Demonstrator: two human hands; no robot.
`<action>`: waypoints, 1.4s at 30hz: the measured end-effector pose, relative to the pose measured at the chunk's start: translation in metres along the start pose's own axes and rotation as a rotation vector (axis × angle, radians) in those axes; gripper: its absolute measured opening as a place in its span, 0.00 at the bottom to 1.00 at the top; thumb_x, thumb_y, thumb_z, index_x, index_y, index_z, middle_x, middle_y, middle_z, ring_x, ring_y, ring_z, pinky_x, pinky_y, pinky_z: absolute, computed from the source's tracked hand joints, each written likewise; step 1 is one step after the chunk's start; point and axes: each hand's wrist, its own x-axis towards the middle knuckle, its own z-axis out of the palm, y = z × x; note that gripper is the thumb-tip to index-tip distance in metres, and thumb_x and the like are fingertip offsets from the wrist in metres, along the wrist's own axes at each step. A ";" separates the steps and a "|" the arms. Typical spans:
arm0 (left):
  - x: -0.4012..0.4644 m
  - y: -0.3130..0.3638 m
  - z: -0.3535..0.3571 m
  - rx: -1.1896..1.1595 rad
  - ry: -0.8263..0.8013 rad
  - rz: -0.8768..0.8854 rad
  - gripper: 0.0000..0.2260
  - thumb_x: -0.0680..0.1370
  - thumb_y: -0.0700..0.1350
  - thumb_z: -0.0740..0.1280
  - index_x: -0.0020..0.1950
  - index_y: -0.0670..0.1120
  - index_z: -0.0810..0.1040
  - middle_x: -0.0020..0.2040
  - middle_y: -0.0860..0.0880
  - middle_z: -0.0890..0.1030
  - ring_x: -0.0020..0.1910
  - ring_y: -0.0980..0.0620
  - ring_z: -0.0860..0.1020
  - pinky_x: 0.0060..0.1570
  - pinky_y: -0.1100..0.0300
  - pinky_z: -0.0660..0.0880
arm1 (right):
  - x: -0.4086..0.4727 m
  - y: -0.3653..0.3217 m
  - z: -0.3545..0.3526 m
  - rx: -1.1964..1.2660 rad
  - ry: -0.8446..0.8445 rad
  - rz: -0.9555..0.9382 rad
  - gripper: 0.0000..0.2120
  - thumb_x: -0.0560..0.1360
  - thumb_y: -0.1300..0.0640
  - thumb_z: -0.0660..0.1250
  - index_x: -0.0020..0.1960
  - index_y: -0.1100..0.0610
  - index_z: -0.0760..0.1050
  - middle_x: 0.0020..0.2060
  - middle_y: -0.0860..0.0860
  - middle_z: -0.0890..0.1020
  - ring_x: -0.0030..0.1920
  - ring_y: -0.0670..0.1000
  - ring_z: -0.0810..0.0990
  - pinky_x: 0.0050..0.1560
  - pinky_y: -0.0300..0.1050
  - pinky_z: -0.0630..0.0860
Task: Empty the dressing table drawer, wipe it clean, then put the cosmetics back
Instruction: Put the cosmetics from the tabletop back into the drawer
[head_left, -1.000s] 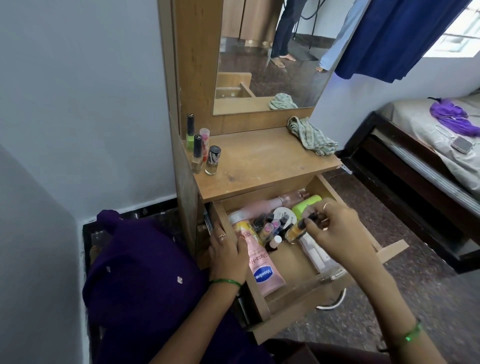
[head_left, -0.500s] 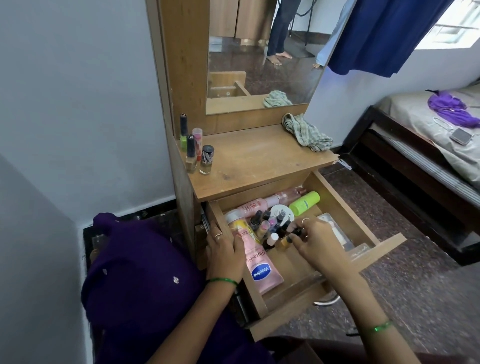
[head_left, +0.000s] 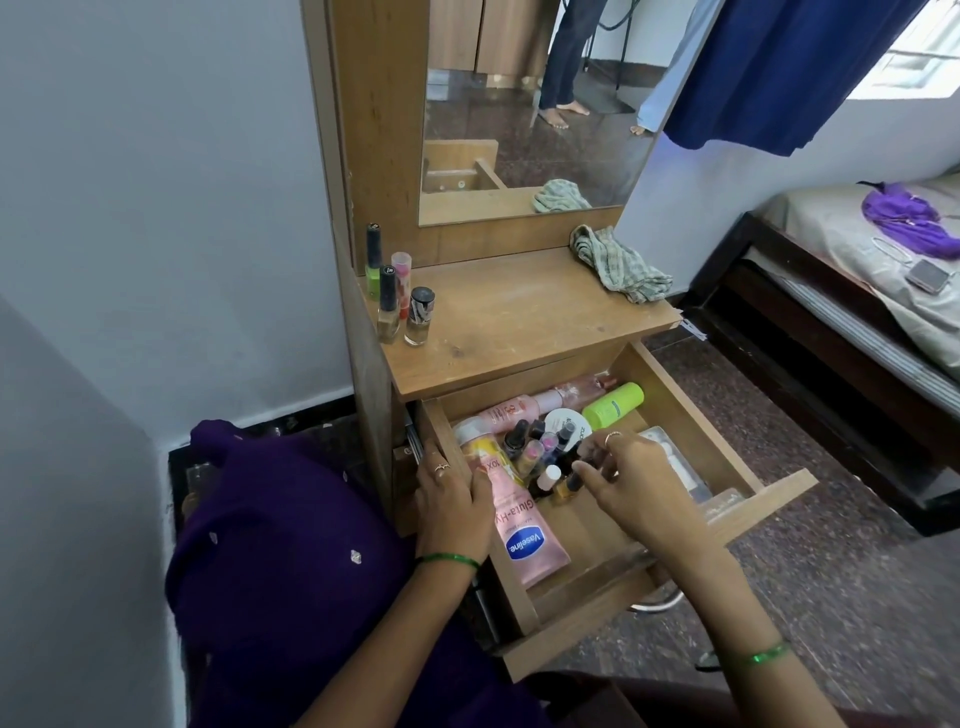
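The right hand (head_left: 631, 480) at frame centre pinches a small amber bottle (head_left: 563, 486) in the drawer (head_left: 691, 415) — lift it straight up so neighbours stay standing. The left hand (head_left: 452, 499) lies flat, fingers relaxed, on the drawer's left wall; bottles already out (head_left: 397, 301) stand upper left.

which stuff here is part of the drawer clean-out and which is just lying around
Part of the job:
- open drawer
- Vaseline tube
- green bottle
- small bottles in the drawer
- four bottles on the tabletop
- checked cloth

Lying about:
- purple garment on the bed
- phone
- blue curtain
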 end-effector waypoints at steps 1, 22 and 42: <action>0.000 0.000 0.000 -0.005 0.000 -0.005 0.28 0.79 0.48 0.61 0.75 0.44 0.54 0.69 0.39 0.66 0.63 0.41 0.73 0.57 0.43 0.76 | 0.000 -0.002 -0.004 -0.007 0.004 -0.006 0.03 0.73 0.58 0.69 0.44 0.57 0.76 0.36 0.51 0.79 0.35 0.48 0.75 0.33 0.29 0.64; -0.006 0.007 -0.001 0.033 0.040 0.015 0.28 0.79 0.48 0.60 0.76 0.42 0.55 0.69 0.39 0.66 0.64 0.41 0.72 0.60 0.44 0.74 | 0.101 -0.154 -0.005 0.089 0.038 -0.381 0.28 0.73 0.55 0.68 0.71 0.51 0.65 0.61 0.53 0.73 0.52 0.54 0.78 0.53 0.47 0.75; -0.002 0.005 -0.001 0.017 0.013 0.014 0.28 0.79 0.47 0.61 0.76 0.41 0.55 0.73 0.40 0.62 0.70 0.42 0.65 0.67 0.46 0.66 | 0.034 -0.056 -0.055 0.108 0.153 -0.074 0.07 0.70 0.57 0.72 0.46 0.54 0.76 0.37 0.45 0.77 0.38 0.40 0.76 0.38 0.26 0.69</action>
